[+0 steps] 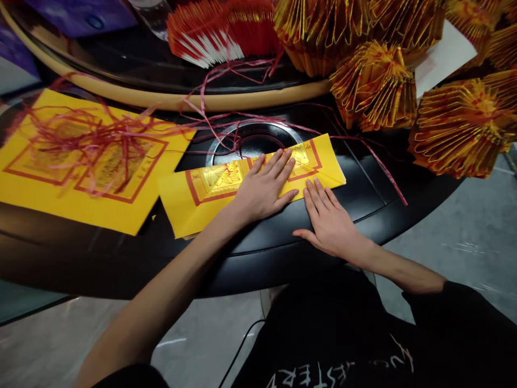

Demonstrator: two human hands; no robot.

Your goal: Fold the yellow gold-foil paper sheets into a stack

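A folded strip of yellow joss paper (214,202), printed in red and gold, lies slantwise across the black table in front of me. My left hand (264,186) rests flat on its middle, fingers stretched toward the far edge. My right hand (329,218) lies flat with fingers extended, its fingertips on the near edge toward the right end. Neither hand grips anything. Parts of the print are covered by the left hand. To the left, a wider stack of yellow joss paper (161,161) lies flat under a tangle of red plastic string (100,137).
Pleated gold and red paper bundles (371,86) crowd the back right, with a white sheet (444,56) among them. A fanned red and white paper bundle (222,32) stands at the back. A raised tan rim (161,99) curves across the table. Loose red string (379,167) trails rightward.
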